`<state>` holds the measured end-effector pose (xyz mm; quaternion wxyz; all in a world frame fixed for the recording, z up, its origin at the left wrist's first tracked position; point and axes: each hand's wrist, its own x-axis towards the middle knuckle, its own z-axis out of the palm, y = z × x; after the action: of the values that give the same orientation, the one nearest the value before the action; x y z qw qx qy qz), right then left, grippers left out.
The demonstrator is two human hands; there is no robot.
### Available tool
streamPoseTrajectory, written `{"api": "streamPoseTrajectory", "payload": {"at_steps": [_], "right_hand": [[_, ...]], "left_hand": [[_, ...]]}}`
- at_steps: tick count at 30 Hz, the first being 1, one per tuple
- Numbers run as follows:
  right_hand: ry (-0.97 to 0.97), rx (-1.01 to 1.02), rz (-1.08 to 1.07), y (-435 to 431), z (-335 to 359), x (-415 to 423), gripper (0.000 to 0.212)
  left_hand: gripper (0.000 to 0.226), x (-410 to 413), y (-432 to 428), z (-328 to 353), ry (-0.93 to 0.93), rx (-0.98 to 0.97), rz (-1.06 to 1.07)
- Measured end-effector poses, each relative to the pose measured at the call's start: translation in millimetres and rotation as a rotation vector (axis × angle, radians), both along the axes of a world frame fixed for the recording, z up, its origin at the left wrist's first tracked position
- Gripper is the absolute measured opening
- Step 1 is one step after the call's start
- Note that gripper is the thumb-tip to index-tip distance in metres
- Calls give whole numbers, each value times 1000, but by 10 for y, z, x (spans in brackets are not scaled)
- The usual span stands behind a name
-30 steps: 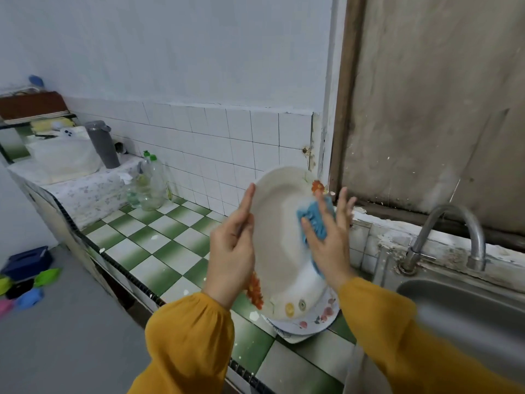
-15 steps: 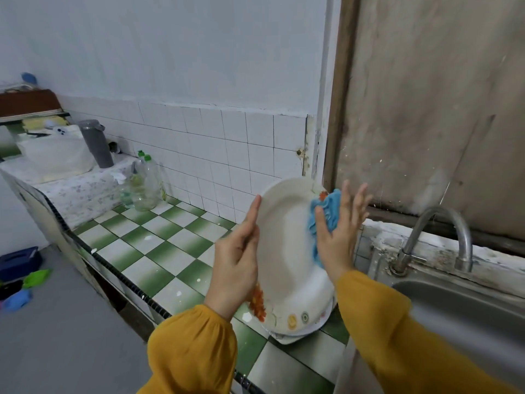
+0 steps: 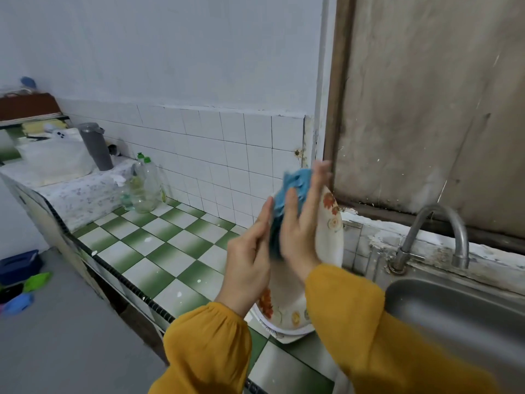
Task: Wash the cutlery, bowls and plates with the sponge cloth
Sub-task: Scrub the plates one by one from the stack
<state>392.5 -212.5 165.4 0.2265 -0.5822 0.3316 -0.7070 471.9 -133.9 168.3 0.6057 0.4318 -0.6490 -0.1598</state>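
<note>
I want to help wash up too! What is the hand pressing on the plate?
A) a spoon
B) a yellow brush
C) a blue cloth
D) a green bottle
C: the right hand presses a blue sponge cloth flat against the flowered plate, and the left hand holds the plate's other edge.

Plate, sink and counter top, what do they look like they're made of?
Plate: probably glazed ceramic or melamine, glossy white with printed orange flowers; the look doesn't settle which. Sink: stainless steel, by its brushed grey sheen. Counter top: glazed ceramic tiles, shiny green and white squares with visible grout lines.
</note>
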Motion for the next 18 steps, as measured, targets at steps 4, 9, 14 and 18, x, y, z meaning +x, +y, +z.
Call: {"api": "streamPoseTrajectory", "payload": {"at_steps": [4,9,14,18], "right_hand": [[420,-150,83,268,-517,-37,57],[314,247,-205,-87,-702,-504,61],[-116,178,-257,-319,-66,-418,64],[33,35,66,122,138,-90,60]], "left_hand": [[54,93,28,163,202,20,25],[46,180,82,172,196,-35,68],[45,3,85,18,-30,-3,-34],[52,10,45,6,-64,-63,-14]]}}
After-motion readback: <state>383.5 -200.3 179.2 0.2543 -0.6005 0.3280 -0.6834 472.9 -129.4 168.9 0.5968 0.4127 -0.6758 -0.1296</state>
